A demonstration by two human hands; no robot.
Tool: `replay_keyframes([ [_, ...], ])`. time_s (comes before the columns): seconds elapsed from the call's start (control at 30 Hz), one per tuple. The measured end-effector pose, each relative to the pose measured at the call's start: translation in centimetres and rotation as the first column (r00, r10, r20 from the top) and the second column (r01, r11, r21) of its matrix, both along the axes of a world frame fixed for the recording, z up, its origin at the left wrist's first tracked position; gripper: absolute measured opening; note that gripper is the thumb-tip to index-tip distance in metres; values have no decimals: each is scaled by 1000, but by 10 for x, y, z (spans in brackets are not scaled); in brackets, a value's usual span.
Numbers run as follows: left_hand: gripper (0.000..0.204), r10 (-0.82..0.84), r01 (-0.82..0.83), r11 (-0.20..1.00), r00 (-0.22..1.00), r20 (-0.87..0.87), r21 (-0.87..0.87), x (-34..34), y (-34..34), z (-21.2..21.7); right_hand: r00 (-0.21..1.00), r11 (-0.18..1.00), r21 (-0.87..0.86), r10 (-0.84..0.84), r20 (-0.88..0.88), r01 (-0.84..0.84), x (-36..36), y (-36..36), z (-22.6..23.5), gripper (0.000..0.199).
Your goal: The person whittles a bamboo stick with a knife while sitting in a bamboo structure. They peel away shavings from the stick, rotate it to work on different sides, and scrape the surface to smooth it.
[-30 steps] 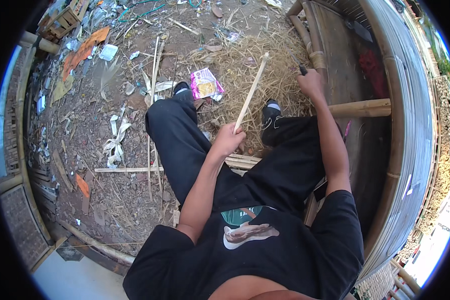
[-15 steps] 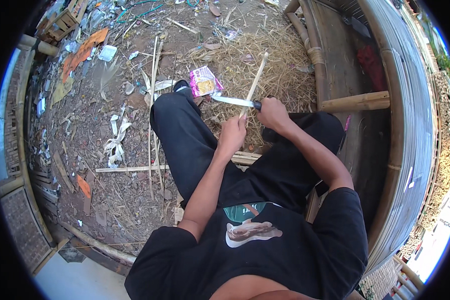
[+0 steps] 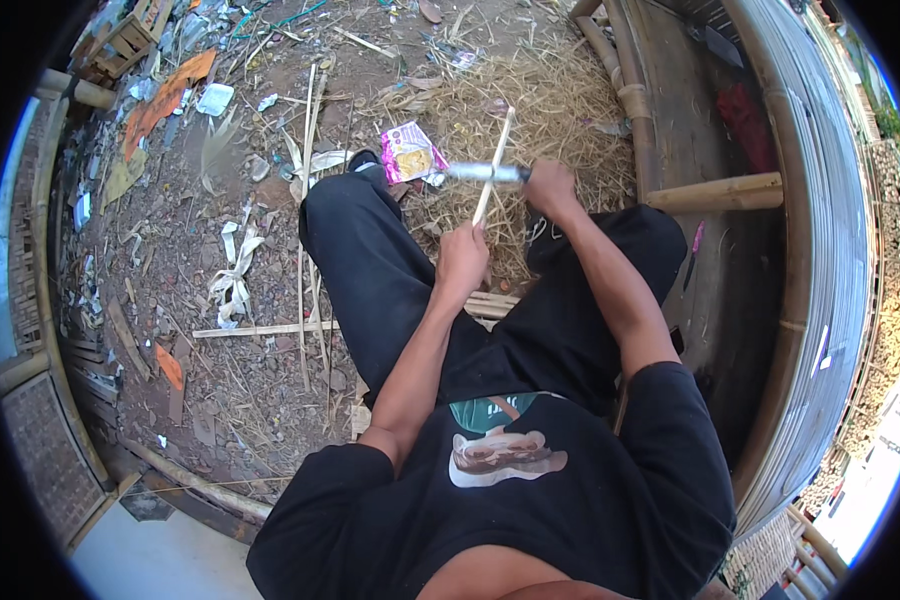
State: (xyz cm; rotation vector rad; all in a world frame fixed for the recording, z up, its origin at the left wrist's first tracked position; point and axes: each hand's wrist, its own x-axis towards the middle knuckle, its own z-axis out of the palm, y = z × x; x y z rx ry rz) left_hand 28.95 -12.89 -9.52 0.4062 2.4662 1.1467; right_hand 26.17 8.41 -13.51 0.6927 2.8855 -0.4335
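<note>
My left hand (image 3: 462, 260) is closed around the lower end of a pale bamboo strip (image 3: 504, 134), which points up and away over the straw. In my right hand (image 3: 550, 187) is the dark handle of a knife (image 3: 470, 171). Its blade, smeared by motion, lies across the strip about midway along its length, pointing left. Whether the blade's edge is biting into the strip cannot be made out. Both hands are above the gap between my bent knees.
Dry shavings (image 3: 560, 110) cover the ground ahead. A pink and white packet (image 3: 411, 153) lies by my left foot. Long bamboo strips (image 3: 304, 250) lie on the littered soil at left. A bamboo-framed bench (image 3: 715, 270) runs along my right, with a pink-handled tool (image 3: 697, 238) on it.
The knife and my right hand have moved away from my left hand, farther up the strip. The strip stands a little steeper. My left hand has barely moved.
</note>
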Motion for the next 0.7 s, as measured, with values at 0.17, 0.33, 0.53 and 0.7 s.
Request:
replay_keyframes([
  [0.17, 32, -41, 42, 998, 999, -21, 44, 7, -6, 0, 979, 977, 76, -196, -61, 200, 2, 50, -13, 21],
  [0.33, 32, -48, 41, 993, 997, 68, 108, 2, -1, 11, 983, 974, 142, -182, 20, 177, -14, 73, 7, 22],
  [0.53, 33, -39, 33, 995, 997, 68, 91, 11, -12, 3, 980, 977, 97, -195, 30, 191, -20, 83, 3, 28],
  [0.7, 38, -7, -16, 994, 979, 204, 111, -6, -10, 2, 963, 940, -211, -252, 98, 268, 0, 22, 10, 28],
])
